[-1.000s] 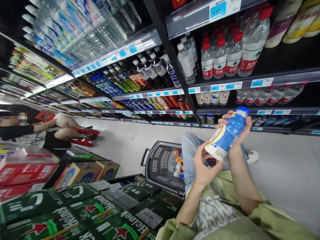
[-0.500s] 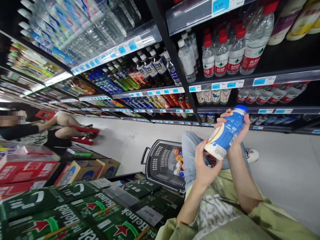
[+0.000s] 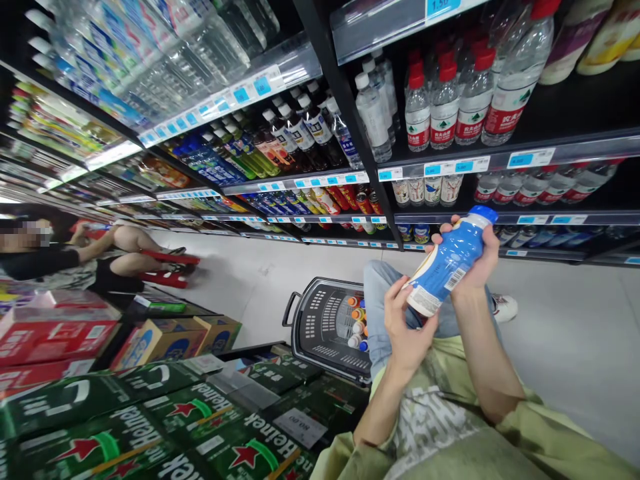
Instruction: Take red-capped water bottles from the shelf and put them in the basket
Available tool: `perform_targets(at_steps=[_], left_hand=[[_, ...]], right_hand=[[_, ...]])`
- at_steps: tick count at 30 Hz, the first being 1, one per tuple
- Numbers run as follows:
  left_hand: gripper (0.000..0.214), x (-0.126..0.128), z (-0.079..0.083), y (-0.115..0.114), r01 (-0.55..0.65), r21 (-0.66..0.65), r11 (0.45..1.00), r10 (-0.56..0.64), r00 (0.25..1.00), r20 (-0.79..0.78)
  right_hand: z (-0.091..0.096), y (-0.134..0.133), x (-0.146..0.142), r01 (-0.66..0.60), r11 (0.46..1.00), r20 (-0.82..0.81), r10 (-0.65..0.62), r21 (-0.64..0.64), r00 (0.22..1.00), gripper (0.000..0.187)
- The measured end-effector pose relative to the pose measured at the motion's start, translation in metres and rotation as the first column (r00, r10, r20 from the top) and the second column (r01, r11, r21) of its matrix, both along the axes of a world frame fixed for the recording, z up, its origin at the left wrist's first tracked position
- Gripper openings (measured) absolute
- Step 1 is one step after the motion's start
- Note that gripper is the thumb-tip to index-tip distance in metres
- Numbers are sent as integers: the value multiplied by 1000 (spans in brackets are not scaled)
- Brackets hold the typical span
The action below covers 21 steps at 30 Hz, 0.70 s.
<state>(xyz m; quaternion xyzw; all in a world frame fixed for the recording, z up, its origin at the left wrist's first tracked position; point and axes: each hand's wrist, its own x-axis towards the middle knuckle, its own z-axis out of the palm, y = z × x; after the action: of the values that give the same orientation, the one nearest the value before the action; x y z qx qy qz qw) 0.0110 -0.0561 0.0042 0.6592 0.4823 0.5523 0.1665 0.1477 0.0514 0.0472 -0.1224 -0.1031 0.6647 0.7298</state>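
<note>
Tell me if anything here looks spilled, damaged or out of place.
Nothing stands out. The blue bottle is capped and intact, held tilted by the left hand and right hand. In the basket the bottles stand caps-up; the floor shows no spill.

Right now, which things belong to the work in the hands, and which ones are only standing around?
In hand: blue bottle, held by right hand and left hand; basket beside the knee.
Just around: water bottles on the shelf, green beer cases, cardboard boxes, another person.
</note>
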Motion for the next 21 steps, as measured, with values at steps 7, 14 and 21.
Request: perform_targets(at_steps=[7,14,21], left_hand=[[65,1,5,1,11,44,999,-14,998,69],[72,2,2,-5,93,-133,987,-60,971,233],[76,0,6,-2,154,-155,976,-112,962,250]], right_hand=[[1,-3,3,-27,999,38,26,36,999,51],[-9,-1,18,-54,986,125,34,155,992,50],[-13,0,20,-6,983,-49,15,186,999,53]])
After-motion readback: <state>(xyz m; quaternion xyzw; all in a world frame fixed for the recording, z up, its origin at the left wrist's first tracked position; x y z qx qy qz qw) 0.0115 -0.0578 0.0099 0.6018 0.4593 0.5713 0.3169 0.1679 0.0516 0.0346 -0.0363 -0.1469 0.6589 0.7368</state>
